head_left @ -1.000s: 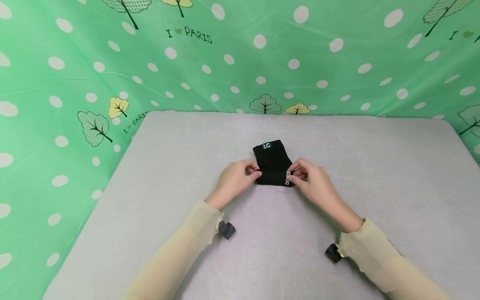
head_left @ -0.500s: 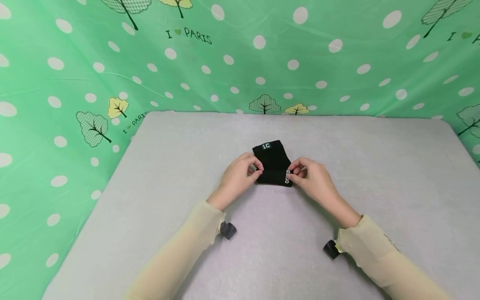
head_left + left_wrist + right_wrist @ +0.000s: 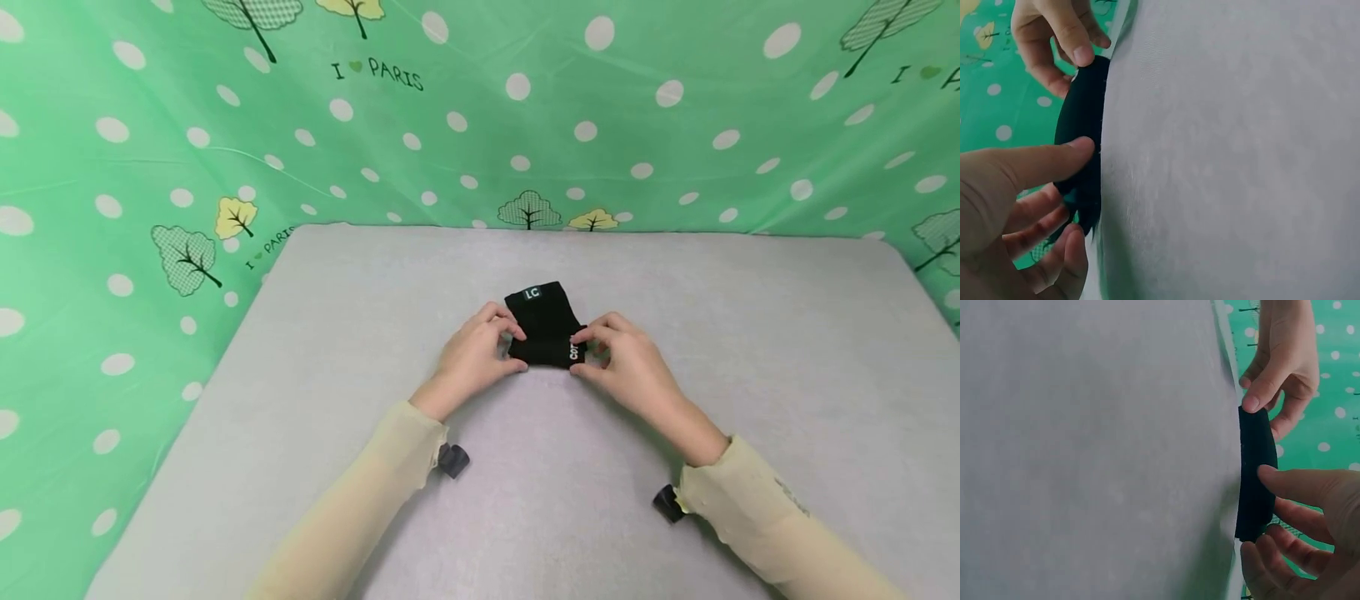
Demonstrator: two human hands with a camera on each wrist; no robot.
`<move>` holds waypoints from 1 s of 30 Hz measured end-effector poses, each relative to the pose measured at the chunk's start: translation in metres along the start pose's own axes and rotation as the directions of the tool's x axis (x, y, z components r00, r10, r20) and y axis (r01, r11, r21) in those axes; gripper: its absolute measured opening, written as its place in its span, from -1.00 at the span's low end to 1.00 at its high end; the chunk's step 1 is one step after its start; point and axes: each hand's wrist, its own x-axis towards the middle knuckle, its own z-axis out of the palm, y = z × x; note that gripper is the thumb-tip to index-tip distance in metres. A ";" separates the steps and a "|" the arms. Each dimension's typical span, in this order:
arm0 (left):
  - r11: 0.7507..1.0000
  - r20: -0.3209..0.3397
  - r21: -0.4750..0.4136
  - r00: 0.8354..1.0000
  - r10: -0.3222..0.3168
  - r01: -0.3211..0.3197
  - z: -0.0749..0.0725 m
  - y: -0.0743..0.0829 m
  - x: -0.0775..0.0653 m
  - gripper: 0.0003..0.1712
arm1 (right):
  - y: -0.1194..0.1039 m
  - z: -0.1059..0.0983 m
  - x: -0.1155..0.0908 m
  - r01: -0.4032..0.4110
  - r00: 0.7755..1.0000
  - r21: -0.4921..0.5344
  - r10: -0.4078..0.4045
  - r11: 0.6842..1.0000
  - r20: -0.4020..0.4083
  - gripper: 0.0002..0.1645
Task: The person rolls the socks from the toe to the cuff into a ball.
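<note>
A black sock (image 3: 542, 312) with a small "LC" label lies folded near the middle of the table. Its near end is turned over in a thick band, where white lettering shows at the right. My left hand (image 3: 467, 360) grips the left end of that band, thumb at the near edge and fingers on the far side. At the right end, my right hand (image 3: 636, 362) holds the band the same way and covers part of the lettering. In the left wrist view the thumb presses on the black fabric (image 3: 1082, 109). The right wrist view shows the fold (image 3: 1255, 444) between both hands.
The sock rests on a grey table (image 3: 360, 292). Behind and to the left hangs a green sheet (image 3: 465, 142) with white dots and trees. A dark wrist camera (image 3: 453, 460) sits under the left cuff, another camera (image 3: 667, 503) under the right.
Both thumbs have moved down to the near edge of the folded band, and the grip on each side has widened. The band has tipped slightly, and the sock stays in the same place.
</note>
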 end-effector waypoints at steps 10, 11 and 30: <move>0.998 0.010 0.012 0.998 -0.067 0.066 -0.002 -0.002 0.004 -0.63 | -0.005 0.004 0.015 0.085 0.996 -0.171 -0.084 0.982 0.013 -0.59; 0.997 0.010 0.002 0.997 -0.074 0.074 -0.002 -0.003 0.004 -0.64 | -0.004 0.003 0.017 0.086 0.996 -0.167 -0.084 0.982 0.015 -0.60; 0.968 0.085 -0.156 0.979 -0.187 0.198 -0.008 -0.011 0.001 -0.63 | -0.013 -0.001 0.015 0.022 0.996 0.042 -0.026 0.999 0.085 -0.69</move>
